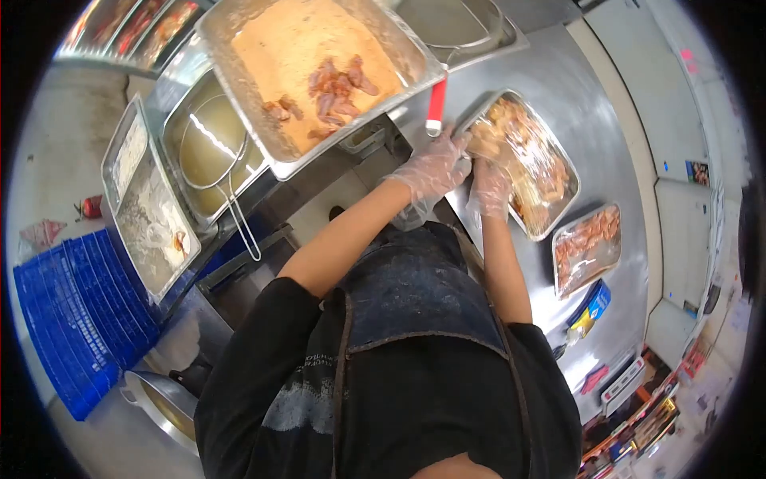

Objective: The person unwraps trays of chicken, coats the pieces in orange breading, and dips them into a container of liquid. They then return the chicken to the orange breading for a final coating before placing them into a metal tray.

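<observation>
A metal tray [568, 195] of pale marinated meat pieces, covered with clear plastic wrap [531, 160], lies on the steel counter. Both my hands wear clear plastic gloves and are at the tray's near left side. My left hand [437, 169] is by the upper left corner, fingers closed on the edge of the wrap. Lower down, my right hand [489, 190] pinches the wrap at the rim; its fingertips are partly hidden. Beyond my left hand lies a red-handled tool [436, 104], its far end hidden by a large pan.
The large pan [255, 120] holds orange marinade and dark meat pieces. Left of it are a container [171, 120] of liquid with a strainer [239, 219] and a flour tray [155, 231]. Blue baskets [84, 319] stand lower left. A smaller wrapped meat tray [586, 247] sits right.
</observation>
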Tool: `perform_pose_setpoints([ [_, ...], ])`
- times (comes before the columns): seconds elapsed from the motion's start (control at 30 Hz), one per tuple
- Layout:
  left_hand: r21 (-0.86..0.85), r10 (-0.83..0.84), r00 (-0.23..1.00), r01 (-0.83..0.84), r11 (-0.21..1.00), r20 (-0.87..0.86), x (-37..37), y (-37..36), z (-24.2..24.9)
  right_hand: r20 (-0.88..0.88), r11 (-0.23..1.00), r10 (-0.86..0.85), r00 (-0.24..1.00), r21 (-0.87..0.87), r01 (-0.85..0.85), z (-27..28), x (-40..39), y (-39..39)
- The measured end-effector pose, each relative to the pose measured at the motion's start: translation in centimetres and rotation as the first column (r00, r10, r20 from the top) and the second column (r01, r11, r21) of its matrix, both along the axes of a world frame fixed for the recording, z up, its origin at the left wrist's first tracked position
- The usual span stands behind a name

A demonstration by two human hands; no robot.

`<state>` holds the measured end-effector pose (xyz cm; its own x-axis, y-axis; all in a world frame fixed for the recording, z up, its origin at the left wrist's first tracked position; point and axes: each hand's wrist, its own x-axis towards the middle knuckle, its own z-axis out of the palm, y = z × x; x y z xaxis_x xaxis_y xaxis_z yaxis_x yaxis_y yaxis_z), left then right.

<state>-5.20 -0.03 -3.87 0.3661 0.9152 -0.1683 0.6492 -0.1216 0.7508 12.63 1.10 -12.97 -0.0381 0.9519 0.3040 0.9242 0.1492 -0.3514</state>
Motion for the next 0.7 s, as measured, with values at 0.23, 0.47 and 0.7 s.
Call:
perform_pose_setpoints([
  [0.23, 0.19, -0.137, 0.96, 0.091, 0.978, 0.245, -8.8, -7.9, 11.2, 0.18, 0.848, -0.072, 0.981, -0.507, 0.155, 3.1, -0.8, 0.4],
  [0.47, 0.238, 0.369, 0.913, -0.402, 0.884, 0.172, -22.3, -14.6, 17.3, 0.622, 0.965, 0.121, 0.773, -0.257, 0.056, -3.8, 3.7, 0.4],
  [0.7, 0.302, 0.893, 0.443, -0.865, 0.401, 0.083, -34.9, -30.3, 12.2, -0.506, 0.985, 0.044, 0.862, -0.124, -0.123, 6.7, -7.8, -6.1],
])
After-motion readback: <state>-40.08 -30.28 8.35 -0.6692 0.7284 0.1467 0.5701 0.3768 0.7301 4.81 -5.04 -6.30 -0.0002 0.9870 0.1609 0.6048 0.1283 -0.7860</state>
